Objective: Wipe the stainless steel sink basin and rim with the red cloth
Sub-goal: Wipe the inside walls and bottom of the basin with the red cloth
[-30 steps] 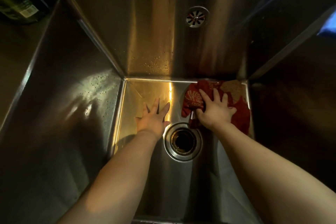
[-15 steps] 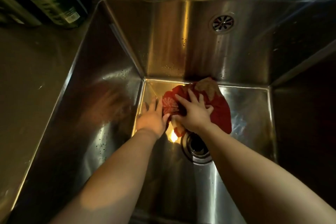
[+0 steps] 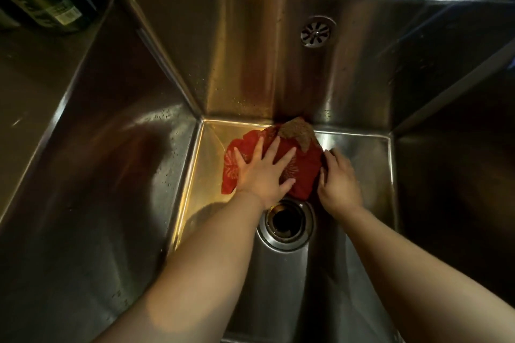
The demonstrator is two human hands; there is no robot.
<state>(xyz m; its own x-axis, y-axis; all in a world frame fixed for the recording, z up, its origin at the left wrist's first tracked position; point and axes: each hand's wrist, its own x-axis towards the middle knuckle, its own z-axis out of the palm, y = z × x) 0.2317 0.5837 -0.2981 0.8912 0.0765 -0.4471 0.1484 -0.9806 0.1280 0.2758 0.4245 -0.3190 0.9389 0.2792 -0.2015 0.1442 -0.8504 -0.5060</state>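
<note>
The stainless steel sink basin [image 3: 117, 181] is deep, with water drops on its walls, and both forearms reach far down to its floor. The red cloth [image 3: 302, 172] lies bunched on that floor under and between the fingers, with one brownish corner touching the far wall beyond the fingertips. It sits there probably because the floor is the part being wiped now; the rim looks not yet reached. The drain [image 3: 287, 224] opens just behind the two wrists. The left hand [image 3: 264, 172] lies palm down on the cloth, fingers spread flat, I think to press it on the steel. The right hand [image 3: 338, 181] is at the cloth's right edge, fingers curled together on the fabric; whether they pinch it I cannot tell.
</note>
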